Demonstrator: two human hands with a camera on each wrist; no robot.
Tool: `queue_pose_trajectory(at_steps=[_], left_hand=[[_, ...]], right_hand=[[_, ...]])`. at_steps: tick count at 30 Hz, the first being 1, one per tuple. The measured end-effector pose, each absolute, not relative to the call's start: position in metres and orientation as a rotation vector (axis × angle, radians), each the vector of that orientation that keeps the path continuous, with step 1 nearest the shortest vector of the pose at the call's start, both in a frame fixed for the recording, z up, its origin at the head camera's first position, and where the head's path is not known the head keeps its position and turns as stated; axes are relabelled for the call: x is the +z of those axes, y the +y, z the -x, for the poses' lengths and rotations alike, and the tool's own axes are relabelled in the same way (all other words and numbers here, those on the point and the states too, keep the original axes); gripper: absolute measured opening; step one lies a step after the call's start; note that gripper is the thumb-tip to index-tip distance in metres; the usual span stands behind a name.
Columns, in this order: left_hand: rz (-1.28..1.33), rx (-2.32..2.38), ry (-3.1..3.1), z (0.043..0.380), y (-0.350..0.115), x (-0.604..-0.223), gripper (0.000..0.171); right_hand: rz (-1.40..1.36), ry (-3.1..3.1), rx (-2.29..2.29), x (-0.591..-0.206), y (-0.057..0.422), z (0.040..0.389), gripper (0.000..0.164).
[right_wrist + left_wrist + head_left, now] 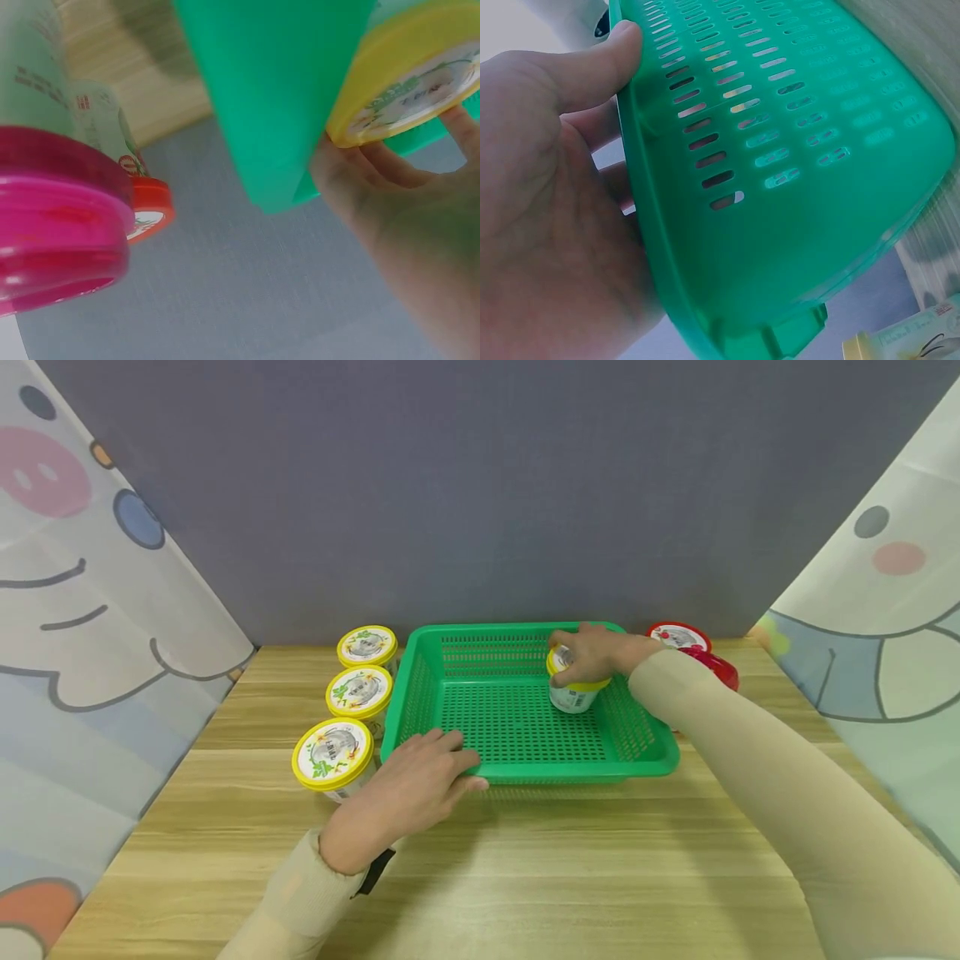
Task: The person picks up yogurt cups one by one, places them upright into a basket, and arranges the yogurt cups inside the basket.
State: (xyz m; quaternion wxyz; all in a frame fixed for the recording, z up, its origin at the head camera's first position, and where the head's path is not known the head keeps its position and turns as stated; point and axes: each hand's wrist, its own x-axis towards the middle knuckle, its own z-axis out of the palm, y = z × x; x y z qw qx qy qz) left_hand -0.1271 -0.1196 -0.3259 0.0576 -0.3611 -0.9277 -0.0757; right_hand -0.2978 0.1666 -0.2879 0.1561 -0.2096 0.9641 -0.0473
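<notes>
A green plastic basket (525, 770) with slotted walls stands on the wooden table. My left hand (427, 781) grips its near rim left of centre; in the left wrist view the thumb (626, 45) lies against the outer wall and the fingers reach over the rim. Inside the basket's right end, my right hand (588, 652) holds a white tub with a yellow lid (573, 700) from above. Its fingers go round the lid's edge, and the right wrist view shows the printed lid (427, 86) close up. Whether the tub touches the basket floor is hard to tell.
Left of the basket, three yellow-lidded tubs stand in a row: far (367, 645), middle (359, 691) and near (333, 753). On the right are a red-lidded tub (678, 635) and a tub with a glossy pink top (60, 225), partly behind my right arm. A grey wall (495, 493) closes the back.
</notes>
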Motion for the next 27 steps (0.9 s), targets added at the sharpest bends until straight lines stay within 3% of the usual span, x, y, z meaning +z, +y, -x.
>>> queue_pose_trajectory(at_steps=[13,27], left_hand=[[1.087,-0.228,-2.819,0.1276,-0.1186,-0.3256,0.022],[1.088,-0.227,-2.811,0.1275,-0.1190,-0.3264,0.021]], right_hand=[[0.556,2.723,-0.123,-0.2877,0.1640,0.2992,0.072],[0.413,2.701,-0.021,-0.2793,0.1573,0.2915,0.089]])
